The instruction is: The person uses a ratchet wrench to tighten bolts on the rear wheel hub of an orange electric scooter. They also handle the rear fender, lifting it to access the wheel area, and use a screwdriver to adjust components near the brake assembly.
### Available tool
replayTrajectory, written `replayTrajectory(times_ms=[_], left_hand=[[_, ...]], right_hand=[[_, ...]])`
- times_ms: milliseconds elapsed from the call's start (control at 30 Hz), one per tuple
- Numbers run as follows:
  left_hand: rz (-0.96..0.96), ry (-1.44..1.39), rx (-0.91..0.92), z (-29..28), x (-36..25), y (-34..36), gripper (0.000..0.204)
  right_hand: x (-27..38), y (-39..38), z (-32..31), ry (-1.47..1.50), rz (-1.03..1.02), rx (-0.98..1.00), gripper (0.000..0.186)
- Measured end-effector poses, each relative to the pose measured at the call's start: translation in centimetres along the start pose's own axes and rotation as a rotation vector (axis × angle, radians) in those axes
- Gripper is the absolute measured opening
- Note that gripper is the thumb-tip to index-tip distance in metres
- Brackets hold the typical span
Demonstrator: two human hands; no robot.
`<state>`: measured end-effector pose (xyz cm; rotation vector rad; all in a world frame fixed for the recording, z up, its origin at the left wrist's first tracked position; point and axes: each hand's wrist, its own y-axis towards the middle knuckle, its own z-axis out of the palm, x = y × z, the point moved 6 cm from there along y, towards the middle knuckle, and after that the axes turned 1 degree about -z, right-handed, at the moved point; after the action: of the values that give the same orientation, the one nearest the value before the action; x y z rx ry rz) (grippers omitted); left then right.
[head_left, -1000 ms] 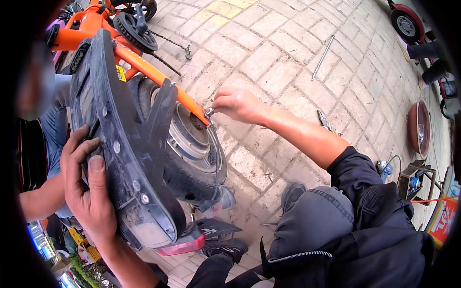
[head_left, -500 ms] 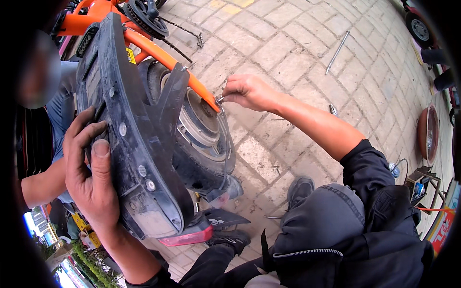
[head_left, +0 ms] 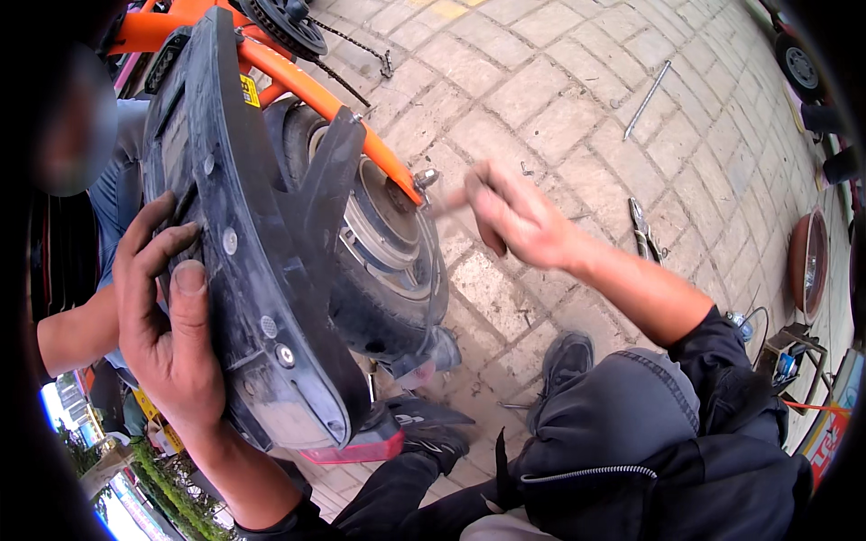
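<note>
My left hand (head_left: 176, 334) rests with fingers and thumb spread on the long black rear rack panel (head_left: 248, 234) of an orange-framed bike. The panel is scuffed, with round studs along it. My right hand (head_left: 519, 216), partly blurred, is off the bike with its index finger stretched toward the rear axle end; nothing shows in it. A metal axle nut (head_left: 426, 178) stands out at the tip of the orange frame tube (head_left: 361, 135). Behind the tube is the rear wheel (head_left: 410, 270) with a large hub. A red tail light (head_left: 356, 448) sits at the panel's lower end.
Pliers (head_left: 641, 230) and a long metal rod (head_left: 647, 101) lie on the brick paving. A loose chain (head_left: 356, 38) hangs by the chainring. Another person's forearm (head_left: 77, 335) is at the left. A brown basin (head_left: 806, 261) stands far right.
My right hand has left the axle end and moved right and slightly down, uncovering the nut. My left hand stays on the panel.
</note>
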<state>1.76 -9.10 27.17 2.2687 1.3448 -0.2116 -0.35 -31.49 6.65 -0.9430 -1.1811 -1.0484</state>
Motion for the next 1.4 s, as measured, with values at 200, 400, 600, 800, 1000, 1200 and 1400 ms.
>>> replayTrajectory(times_ms=[200, 400, 600, 800, 1000, 1200, 1400], left_hand=[[0.015, -0.014, -0.004, 0.2, -0.4, 0.7, 0.027], [-0.009, -0.007, 0.023, 0.5, 0.5, 0.0, 0.027], [0.029, -0.032, 0.024, 0.7, 0.0, 0.6, 0.026], [-0.025, 0.009, 0.016, -0.1, 0.9, -0.4, 0.025], [0.045, 0.015, 0.015, 0.2, -0.8, 1.0, 0.025], [0.018, 0.039, 0.029, 0.0, 0.7, -0.3, 0.025], [0.023, 0.081, 0.025, 0.1, -0.2, 0.4, 0.027]], right_hand=[[-3.4, 9.9, -6.0, -0.785, -0.182, -0.015, 0.042], [-5.3, 2.0, -2.2, -0.083, 0.267, 0.352, 0.033], [-3.9, 7.7, -5.7, -0.644, -0.057, 0.165, 0.036], [-0.7, 3.4, -0.3, 0.078, 0.084, 0.496, 0.041], [-6.0, 6.8, -6.1, -0.663, 0.031, 0.248, 0.042], [1.7, 6.1, -1.2, -0.006, -0.013, 0.296, 0.036], [-3.7, 4.5, -3.5, -0.39, 0.176, 0.335, 0.039]])
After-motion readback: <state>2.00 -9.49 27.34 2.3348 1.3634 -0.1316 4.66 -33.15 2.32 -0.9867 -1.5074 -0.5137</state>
